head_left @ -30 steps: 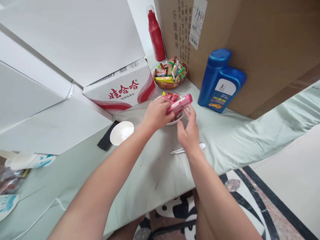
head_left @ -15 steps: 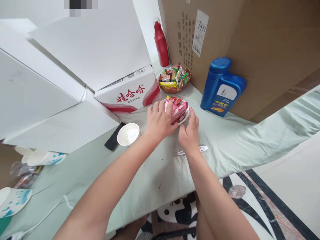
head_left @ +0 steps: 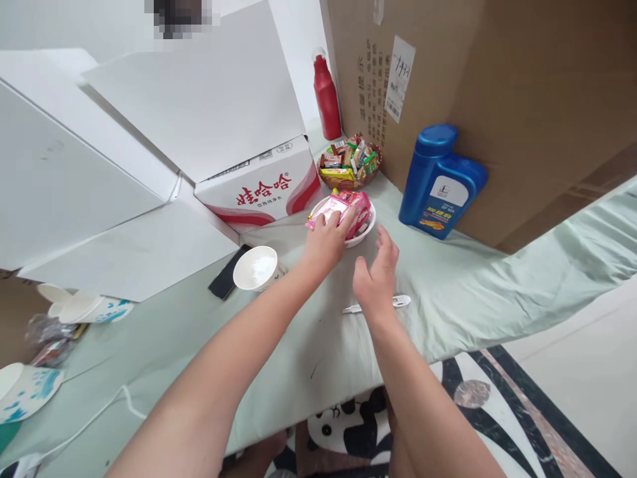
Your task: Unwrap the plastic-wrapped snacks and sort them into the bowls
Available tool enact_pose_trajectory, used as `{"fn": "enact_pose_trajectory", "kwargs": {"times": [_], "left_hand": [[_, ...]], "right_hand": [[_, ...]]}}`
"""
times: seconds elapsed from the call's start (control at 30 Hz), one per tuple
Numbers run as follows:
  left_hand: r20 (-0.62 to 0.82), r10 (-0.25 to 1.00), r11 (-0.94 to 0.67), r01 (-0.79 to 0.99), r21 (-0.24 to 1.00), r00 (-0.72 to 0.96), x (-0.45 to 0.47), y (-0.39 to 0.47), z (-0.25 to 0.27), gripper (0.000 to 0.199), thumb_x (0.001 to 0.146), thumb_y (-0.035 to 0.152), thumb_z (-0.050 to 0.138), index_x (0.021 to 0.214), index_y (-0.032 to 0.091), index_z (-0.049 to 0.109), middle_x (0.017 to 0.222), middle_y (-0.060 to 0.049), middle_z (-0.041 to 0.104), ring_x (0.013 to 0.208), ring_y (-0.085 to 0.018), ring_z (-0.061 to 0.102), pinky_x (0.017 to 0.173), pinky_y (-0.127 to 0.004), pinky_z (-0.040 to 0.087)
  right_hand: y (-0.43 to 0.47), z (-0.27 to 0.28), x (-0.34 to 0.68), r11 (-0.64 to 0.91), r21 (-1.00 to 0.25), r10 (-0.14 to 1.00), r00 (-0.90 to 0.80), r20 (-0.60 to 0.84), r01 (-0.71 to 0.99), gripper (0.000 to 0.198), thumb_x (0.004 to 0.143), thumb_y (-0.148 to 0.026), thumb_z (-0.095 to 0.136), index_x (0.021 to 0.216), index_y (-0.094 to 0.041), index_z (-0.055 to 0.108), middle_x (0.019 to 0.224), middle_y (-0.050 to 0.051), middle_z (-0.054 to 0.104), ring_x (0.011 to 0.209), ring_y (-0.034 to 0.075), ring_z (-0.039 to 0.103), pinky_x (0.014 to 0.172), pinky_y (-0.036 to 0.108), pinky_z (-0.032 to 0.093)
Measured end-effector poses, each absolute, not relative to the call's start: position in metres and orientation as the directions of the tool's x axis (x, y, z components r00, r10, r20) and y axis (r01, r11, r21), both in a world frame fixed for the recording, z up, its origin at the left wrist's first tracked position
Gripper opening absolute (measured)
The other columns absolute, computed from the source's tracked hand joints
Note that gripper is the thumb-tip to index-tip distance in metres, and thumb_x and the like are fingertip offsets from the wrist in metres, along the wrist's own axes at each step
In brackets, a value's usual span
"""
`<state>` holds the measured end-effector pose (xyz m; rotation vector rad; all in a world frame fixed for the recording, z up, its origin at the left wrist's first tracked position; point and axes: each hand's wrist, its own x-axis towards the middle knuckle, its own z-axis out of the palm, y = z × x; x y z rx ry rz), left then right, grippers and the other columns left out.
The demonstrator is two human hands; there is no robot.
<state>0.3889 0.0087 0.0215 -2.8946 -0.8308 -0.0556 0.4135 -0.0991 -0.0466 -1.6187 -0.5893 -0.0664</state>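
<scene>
Rests left fingers (head_left: 347,223), loosely spread, on a pink packet (head_left: 361,211) in a white bowl (head_left: 369,230); holds right fingers (head_left: 387,246) half-curled, empty, just beside it.

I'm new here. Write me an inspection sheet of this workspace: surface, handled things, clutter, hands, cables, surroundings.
Surface: pale green cloth, creased toward the right.
Handled things: pink packet on top of a white bowl.
Clutter: paper cup beside a dark flat object; slim white tool partly hidden by the right hand; more cups at far left.
Hands: left hand lies on the pink packet, grip unclear; right hand near the white bowl, holding nothing.
Cables: white cable at lower left.
Surroundings: cardboard box, white carton, red bottle, blue jug, brown bowl of wrapped snacks.
</scene>
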Motion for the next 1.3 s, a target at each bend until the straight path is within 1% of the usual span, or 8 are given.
{"fn": "enact_pose_trajectory", "kwargs": {"times": [0.23, 0.37, 0.83, 1.0, 1.1, 1.2, 1.27, 1.3], "left_hand": [[0.078, 0.455, -0.881, 0.461, -0.108, 0.887, 0.424, -0.005, 0.014, 0.067, 0.101, 0.023, 0.045, 0.163, 0.037, 0.024, 0.138, -0.011, 0.059, 0.132, -0.034, 0.048, 0.097, -0.043, 0.056], [0.113, 0.423, -0.901, 0.431, -0.055, 0.899, 0.438, -0.003, 0.009, 0.065, 0.101, 0.021, 0.039, 0.162, 0.038, 0.025, 0.138, -0.011, 0.059, 0.134, -0.034, 0.047, 0.093, -0.043, 0.058], [0.137, 0.5, -0.865, 0.502, 0.023, 0.855, 0.491, 0.034, 0.01, 0.072, 0.099, 0.015, 0.044, 0.164, 0.032, 0.021, 0.148, -0.011, 0.054, 0.142, -0.036, 0.044, 0.108, -0.047, 0.049], [0.123, 0.549, -0.835, 0.547, 0.054, 0.827, 0.509, 0.056, 0.01, 0.085, 0.092, 0.017, 0.059, 0.164, 0.035, 0.017, 0.153, -0.01, 0.05, 0.14, -0.036, 0.045, 0.106, -0.049, 0.05], [0.075, 0.58, -0.814, 0.573, 0.091, 0.811, 0.519, 0.068, 0.015, 0.096, 0.086, 0.018, 0.067, 0.165, 0.034, 0.014, 0.159, -0.011, 0.043, 0.146, -0.035, 0.04, 0.113, -0.051, 0.044], [0.033, 0.637, -0.767, 0.629, 0.13, 0.77, 0.523, 0.074, 0.023, 0.111, 0.076, 0.03, 0.081, 0.164, 0.039, 0.014, 0.169, -0.009, 0.025, 0.155, -0.044, 0.02, 0.12, -0.064, 0.027], [0.096, 0.66, -0.745, 0.631, 0.217, 0.745, 0.516, 0.072, 0.028, 0.11, 0.071, 0.039, 0.084, 0.162, 0.039, 0.021, 0.171, -0.008, 0.02, 0.157, -0.046, 0.009, 0.121, -0.066, 0.019], [0.158, 0.661, -0.741, 0.606, 0.288, 0.733, 0.507, 0.07, 0.03, 0.103, 0.073, 0.043, 0.082, 0.159, 0.038, 0.028, 0.169, -0.008, 0.023, 0.158, -0.044, 0.009, 0.122, -0.063, 0.019]], "right_hand": [[-0.094, -0.039, 0.41, 0.07, -0.941, 0.274, 0.901, 0.337, 0.331, 0.061, 0.082, -0.015, 0.046, 0.142, -0.021, 0.042, 0.143, 0.015, 0.05, 0.132, 0.027, 0.051, 0.113, 0.055, 0.042], [-0.096, -0.037, 0.414, 0.082, -0.951, 0.264, 0.914, 0.309, 0.298, 0.06, 0.081, -0.016, 0.047, 0.141, -0.021, 0.043, 0.144, 0.015, 0.05, 0.131, 0.027, 0.052, 0.113, 0.054, 0.042], [-0.105, -0.03, 0.414, 0.067, -0.975, 0.313, 0.923, 0.223, 0.212, 0.055, 0.084, -0.018, 0.047, 0.139, -0.022, 0.043, 0.147, 0.016, 0.047, 0.132, 0.027, 0.053, 0.112, 0.055, 0.041], [-0.101, -0.031, 0.411, 0.075, -0.973, 0.319, 0.92, 0.229, 0.216, 0.054, 0.084, -0.018, 0.046, 0.138, -0.021, 0.043, 0.144, 0.017, 0.05, 0.131, 0.027, 0.053, 0.112, 0.055, 0.042], [-0.096, -0.03, 0.411, 0.09, -0.968, 0.323, 0.912, 0.252, 0.236, 0.054, 0.084, -0.017, 0.046, 0.138, -0.021, 0.043, 0.14, 0.017, 0.053, 0.13, 0.027, 0.053, 0.111, 0.055, 0.043], [-0.094, -0.031, 0.416, 0.098, -0.965, 0.323, 0.91, 0.261, 0.242, 0.054, 0.083, -0.017, 0.045, 0.137, -0.021, 0.043, 0.137, 0.016, 0.053, 0.129, 0.026, 0.053, 0.11, 0.054, 0.043], [-0.094, -0.031, 0.421, 0.1, -0.968, 0.316, 0.915, 0.251, 0.231, 0.055, 0.082, -0.017, 0.045, 0.137, -0.022, 0.043, 0.135, 0.015, 0.054, 0.128, 0.026, 0.054, 0.11, 0.054, 0.043], [-0.094, -0.031, 0.422, 0.101, -0.97, 0.313, 0.918, 0.242, 0.221, 0.055, 0.082, -0.017, 0.045, 0.136, -0.022, 0.043, 0.134, 0.015, 0.054, 0.126, 0.026, 0.054, 0.109, 0.053, 0.043]]}}
